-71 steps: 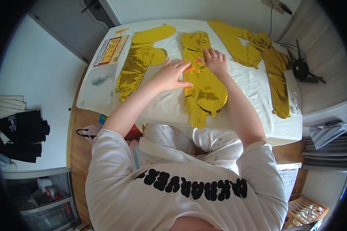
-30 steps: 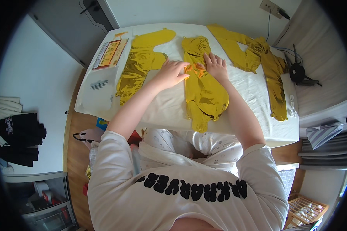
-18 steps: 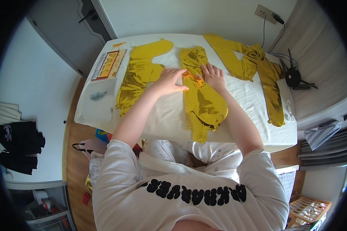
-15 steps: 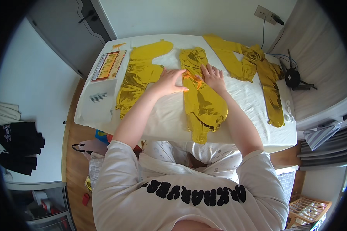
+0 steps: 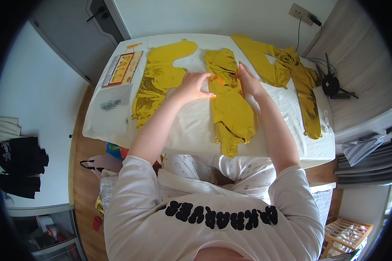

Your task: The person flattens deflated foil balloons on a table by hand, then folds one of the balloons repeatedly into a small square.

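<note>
Left hand (image 5: 193,86) spread flat, right hand (image 5: 248,82) flat with fingers together, both pressing middle gold foil balloon (image 5: 231,108) mid-table (image 5: 191,130). Clear bag (image 5: 111,106) holding a dark item at left edge.

Three foil balloons lie side by side on the table (image 5: 191,130) before you. Your left hand (image 5: 193,85) and right hand (image 5: 249,81) flank the middle balloon (image 5: 231,111). A packet (image 5: 122,68) lies left of the left balloon (image 5: 157,80); the right balloon (image 5: 292,76) lies toward the cable (image 5: 314,61).

Bright even daylight, soft shadows; glare on gold foil balloon (image 5: 231,108); fisheye bending, black vignette at rim.
</note>
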The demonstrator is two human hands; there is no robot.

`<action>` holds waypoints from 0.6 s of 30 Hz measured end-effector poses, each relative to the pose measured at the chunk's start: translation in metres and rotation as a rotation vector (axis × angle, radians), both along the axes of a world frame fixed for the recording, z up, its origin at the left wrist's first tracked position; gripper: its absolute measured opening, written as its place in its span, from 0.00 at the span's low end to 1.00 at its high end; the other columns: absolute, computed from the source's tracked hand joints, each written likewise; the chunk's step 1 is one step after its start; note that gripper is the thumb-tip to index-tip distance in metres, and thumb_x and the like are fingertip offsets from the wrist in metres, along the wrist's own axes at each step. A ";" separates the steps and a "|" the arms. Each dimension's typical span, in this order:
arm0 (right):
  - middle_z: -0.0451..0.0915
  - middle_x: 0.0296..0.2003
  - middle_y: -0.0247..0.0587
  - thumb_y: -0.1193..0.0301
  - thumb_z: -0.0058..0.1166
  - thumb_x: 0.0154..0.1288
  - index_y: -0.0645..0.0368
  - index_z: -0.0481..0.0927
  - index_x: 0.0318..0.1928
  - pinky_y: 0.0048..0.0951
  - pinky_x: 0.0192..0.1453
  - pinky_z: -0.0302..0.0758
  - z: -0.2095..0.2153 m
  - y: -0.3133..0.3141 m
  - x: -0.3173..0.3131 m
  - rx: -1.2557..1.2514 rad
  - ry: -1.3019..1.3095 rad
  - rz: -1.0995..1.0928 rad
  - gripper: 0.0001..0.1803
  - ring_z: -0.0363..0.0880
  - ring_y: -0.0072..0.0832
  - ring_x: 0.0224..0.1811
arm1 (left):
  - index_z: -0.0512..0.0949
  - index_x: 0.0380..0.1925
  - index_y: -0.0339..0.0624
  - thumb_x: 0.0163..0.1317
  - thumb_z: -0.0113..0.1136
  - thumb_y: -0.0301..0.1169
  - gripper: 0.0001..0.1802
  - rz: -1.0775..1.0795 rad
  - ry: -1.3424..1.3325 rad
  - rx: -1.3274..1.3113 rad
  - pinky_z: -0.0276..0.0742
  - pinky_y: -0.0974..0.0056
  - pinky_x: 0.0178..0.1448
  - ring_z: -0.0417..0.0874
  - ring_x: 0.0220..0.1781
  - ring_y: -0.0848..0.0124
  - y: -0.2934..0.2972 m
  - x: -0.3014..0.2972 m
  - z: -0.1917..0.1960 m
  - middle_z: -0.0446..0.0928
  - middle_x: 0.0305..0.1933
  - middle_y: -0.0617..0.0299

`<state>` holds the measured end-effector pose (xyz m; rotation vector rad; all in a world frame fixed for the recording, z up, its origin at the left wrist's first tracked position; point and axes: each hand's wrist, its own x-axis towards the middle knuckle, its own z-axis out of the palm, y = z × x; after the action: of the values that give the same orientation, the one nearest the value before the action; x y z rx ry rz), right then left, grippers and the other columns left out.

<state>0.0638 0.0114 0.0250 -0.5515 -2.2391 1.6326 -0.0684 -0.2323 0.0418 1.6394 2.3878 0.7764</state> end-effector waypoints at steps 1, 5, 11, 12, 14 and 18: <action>0.64 0.75 0.50 0.46 0.43 0.81 0.54 0.59 0.80 0.36 0.78 0.60 0.001 0.001 0.003 -0.144 0.121 0.013 0.37 0.65 0.38 0.76 | 0.67 0.72 0.45 0.54 0.76 0.54 0.50 -0.001 0.014 0.000 0.41 0.39 0.84 0.67 0.78 0.57 0.000 0.000 0.000 0.72 0.72 0.53; 0.81 0.61 0.49 0.60 0.57 0.76 0.55 0.79 0.66 0.37 0.67 0.73 0.041 -0.040 0.022 0.611 0.023 -0.008 0.23 0.78 0.43 0.65 | 0.70 0.70 0.44 0.52 0.77 0.53 0.48 0.008 0.040 0.035 0.44 0.39 0.83 0.68 0.76 0.55 -0.004 -0.006 -0.009 0.74 0.70 0.50; 0.85 0.44 0.40 0.70 0.67 0.61 0.56 0.87 0.44 0.41 0.58 0.79 0.046 -0.098 0.056 0.970 0.256 0.570 0.10 0.82 0.42 0.50 | 0.71 0.70 0.47 0.52 0.77 0.54 0.47 0.003 0.078 0.028 0.46 0.40 0.83 0.69 0.76 0.56 -0.005 -0.003 -0.006 0.76 0.69 0.54; 0.85 0.44 0.40 0.70 0.67 0.61 0.56 0.87 0.44 0.41 0.58 0.79 0.043 -0.105 0.060 0.969 0.249 0.572 0.10 0.82 0.42 0.50 | 0.71 0.70 0.47 0.52 0.77 0.54 0.47 0.003 0.072 0.029 0.46 0.40 0.83 0.69 0.76 0.56 -0.005 -0.003 -0.005 0.76 0.69 0.54; 0.85 0.45 0.35 0.68 0.65 0.64 0.53 0.86 0.42 0.39 0.59 0.78 0.038 -0.112 0.066 0.950 0.290 0.576 0.07 0.82 0.35 0.52 | 0.70 0.71 0.50 0.53 0.76 0.56 0.48 0.001 0.081 -0.011 0.47 0.42 0.83 0.68 0.77 0.55 -0.004 -0.004 -0.003 0.74 0.71 0.52; 0.85 0.45 0.33 0.67 0.65 0.65 0.54 0.86 0.42 0.39 0.59 0.78 0.033 -0.113 0.069 0.935 0.255 0.566 0.08 0.82 0.35 0.52 | 0.70 0.71 0.50 0.53 0.76 0.56 0.48 0.006 0.065 -0.004 0.48 0.43 0.83 0.68 0.77 0.55 -0.005 -0.003 -0.002 0.74 0.71 0.53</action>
<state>0.1330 -0.1019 0.0577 0.5303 -2.7091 0.5761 -0.0716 -0.2373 0.0395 1.6818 2.4365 0.7295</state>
